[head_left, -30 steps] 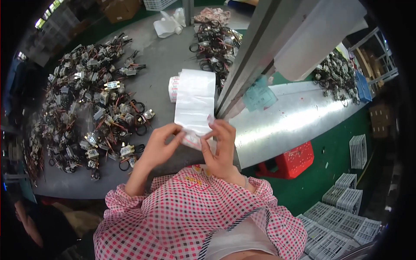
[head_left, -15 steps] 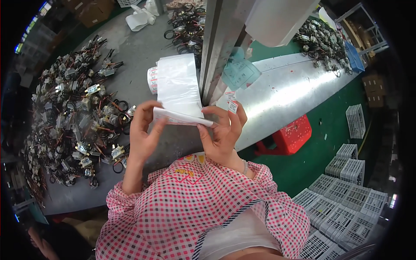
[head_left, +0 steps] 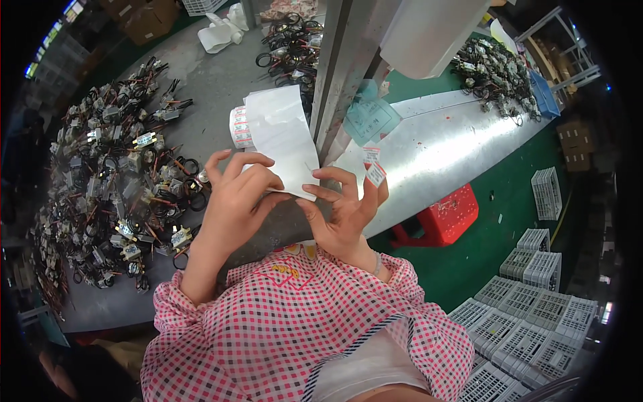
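Observation:
A white strip of label backing [head_left: 280,130] runs toward me from a roll of small red-and-white labels [head_left: 241,126] on the grey table. My left hand [head_left: 234,201] is closed, its thumb and fingertips pinching at the near edge of the strip. At the strip's near right corner, my right hand [head_left: 345,218] grips the edge between thumb and fingers. Two small printed labels [head_left: 375,173] cling to the raised fingers of my right hand. My fingers partly hide the strip's near end.
A heap of small metal parts with black cables [head_left: 114,181] covers the table's left. A metal post [head_left: 335,74] rises just beyond the strip. To the right are a steel table [head_left: 429,141], a red stool [head_left: 449,214] and several grey plastic baskets [head_left: 529,308].
The strip's near end, folded up toward me before, now lies flatter. My left hand has turned over, its knuckles up, and moved right along the edge. My right hand has shifted slightly.

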A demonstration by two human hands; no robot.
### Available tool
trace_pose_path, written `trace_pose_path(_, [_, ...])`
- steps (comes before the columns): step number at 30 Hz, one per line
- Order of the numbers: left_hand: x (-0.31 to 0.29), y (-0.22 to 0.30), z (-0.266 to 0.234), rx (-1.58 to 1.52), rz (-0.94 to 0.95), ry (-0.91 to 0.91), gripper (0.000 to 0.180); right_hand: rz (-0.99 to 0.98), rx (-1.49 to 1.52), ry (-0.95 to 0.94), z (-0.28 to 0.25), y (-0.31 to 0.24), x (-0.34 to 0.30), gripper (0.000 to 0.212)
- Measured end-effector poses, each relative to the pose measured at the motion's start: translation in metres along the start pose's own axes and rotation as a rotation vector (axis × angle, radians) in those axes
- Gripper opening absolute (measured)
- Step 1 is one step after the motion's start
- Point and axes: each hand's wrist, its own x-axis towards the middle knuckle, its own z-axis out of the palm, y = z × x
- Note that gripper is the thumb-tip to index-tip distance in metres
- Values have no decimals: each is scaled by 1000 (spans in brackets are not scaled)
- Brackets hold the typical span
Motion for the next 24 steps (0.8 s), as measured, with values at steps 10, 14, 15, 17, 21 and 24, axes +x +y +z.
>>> trace_pose_path(10, [7,1,-8,-76,70,-45,14,50,-58,22,-5,-5,10,90])
trace_pose_path(14, [7,-1,-4,-95,47,-54,12,55,-45,57,-7,-5,11,90])
trace_pose_path(15, [8,-3,-4,-96,32,-60,11,-2,-33,44,-7,-5,14,91])
trace_pose_path(17, [9,-3,-6,-101,26,-66,11,-55,-16,25,-7,-6,15,92])
trace_pose_path(21, [9,-5,-5,-110,34,-56,10,-117,-75,-11,-6,2,16,90])
trace_pose_path(24, [9,-5,-7,-111,32,-60,10,-106,-79,14,-3,2,19,85])
